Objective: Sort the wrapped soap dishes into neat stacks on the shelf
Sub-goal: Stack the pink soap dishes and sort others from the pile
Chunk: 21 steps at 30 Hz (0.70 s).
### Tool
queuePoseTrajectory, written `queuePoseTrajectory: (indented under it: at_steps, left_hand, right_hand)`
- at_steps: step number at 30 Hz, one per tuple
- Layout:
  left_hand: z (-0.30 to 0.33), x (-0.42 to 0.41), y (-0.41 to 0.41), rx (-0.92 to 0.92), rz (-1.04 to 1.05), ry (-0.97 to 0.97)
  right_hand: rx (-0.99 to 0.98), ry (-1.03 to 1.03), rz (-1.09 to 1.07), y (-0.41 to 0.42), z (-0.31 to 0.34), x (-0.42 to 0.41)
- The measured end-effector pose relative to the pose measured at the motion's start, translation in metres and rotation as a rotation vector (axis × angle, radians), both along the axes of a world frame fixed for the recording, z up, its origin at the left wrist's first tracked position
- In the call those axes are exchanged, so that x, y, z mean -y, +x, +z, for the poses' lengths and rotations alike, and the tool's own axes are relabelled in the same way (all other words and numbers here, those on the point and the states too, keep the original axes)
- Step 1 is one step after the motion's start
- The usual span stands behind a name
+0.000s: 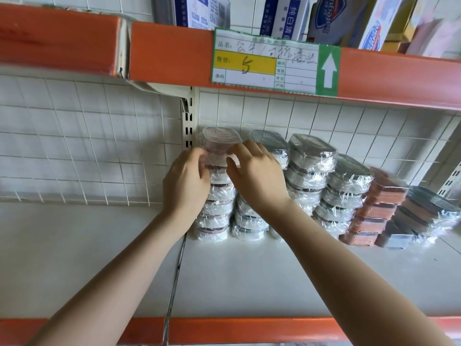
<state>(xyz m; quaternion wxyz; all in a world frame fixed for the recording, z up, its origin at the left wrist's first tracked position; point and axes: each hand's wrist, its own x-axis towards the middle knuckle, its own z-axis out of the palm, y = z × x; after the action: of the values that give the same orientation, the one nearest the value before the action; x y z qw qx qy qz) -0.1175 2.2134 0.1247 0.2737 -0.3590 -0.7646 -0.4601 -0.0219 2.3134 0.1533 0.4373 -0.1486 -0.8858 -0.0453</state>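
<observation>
Several stacks of plastic-wrapped soap dishes stand against the back grid of the white shelf (249,275). The leftmost stack (217,208) holds white dishes with dark pink rims. At its top sits a wrapped dish (219,142), blurred by motion, held from both sides. My left hand (185,181) grips its left side with curled fingers. My right hand (257,174) grips its right side, thumb on the wrap. To the right stand grey-rimmed stacks (309,171), then orange ones (379,208) and dark ones (424,216), which lean.
An orange-edged upper shelf (162,53) with a handwritten price label (274,63) hangs close overhead, carrying boxed soap (331,18). A slotted upright (189,121) and wire grid back the shelf. The shelf's orange front lip (224,328) runs below my forearms.
</observation>
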Motion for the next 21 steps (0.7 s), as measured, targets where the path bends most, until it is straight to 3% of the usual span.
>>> queuePoseTrajectory:
  at_steps: [5, 13, 21]
  left_hand:
    - [-0.023, 0.015, 0.030, -0.079, -0.062, 0.005]
    - [-0.058, 0.008, 0.065, -0.028, -0.145, -0.358]
    - [-0.074, -0.023, 0.115, -0.002, -0.200, -0.574]
  right_hand:
    - [-0.007, -0.022, 0.028, 0.028, -0.023, 0.000]
    - [0.216, -0.250, 0.022, 0.079, -0.062, -0.020]
    - [0.330, -0.330, -0.081, 0.157, -0.085, -0.055]
